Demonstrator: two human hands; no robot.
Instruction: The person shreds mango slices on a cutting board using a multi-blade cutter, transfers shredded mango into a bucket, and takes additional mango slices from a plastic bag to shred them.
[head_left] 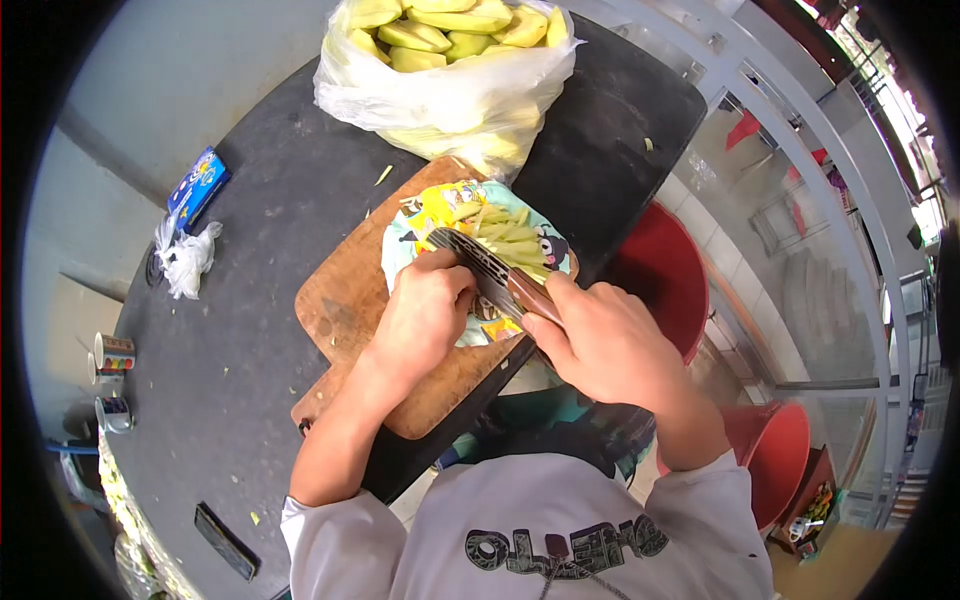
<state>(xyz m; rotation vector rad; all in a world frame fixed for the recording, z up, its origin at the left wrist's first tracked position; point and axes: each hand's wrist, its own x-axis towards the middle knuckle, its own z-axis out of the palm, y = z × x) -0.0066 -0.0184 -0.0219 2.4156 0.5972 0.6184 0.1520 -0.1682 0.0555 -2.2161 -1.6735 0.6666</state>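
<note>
My right hand [610, 335] is wrapped around the brown handle of a knife [488, 268]. The dark, slotted blade points up and left over a colourful printed sheet [405, 240], perhaps a plastic bag or cloth. Pale green-yellow strips of cut fruit [505, 228] are heaped on that sheet, just beyond the blade. Close to the blade's left side, my left hand [428, 315] has its fingers curled in; whatever they press on is hidden. Under the sheet lies a wooden cutting board [340, 285] with its handle toward me.
A white plastic bag [450, 105] full of peeled fruit pieces stands behind the board on the dark table [255, 330]. At left are a blue packet [200, 185], a crumpled bag [188, 260] and cups [113, 352]. A phone-like black object [226, 541] lies near. Red bins [660, 275] stand right.
</note>
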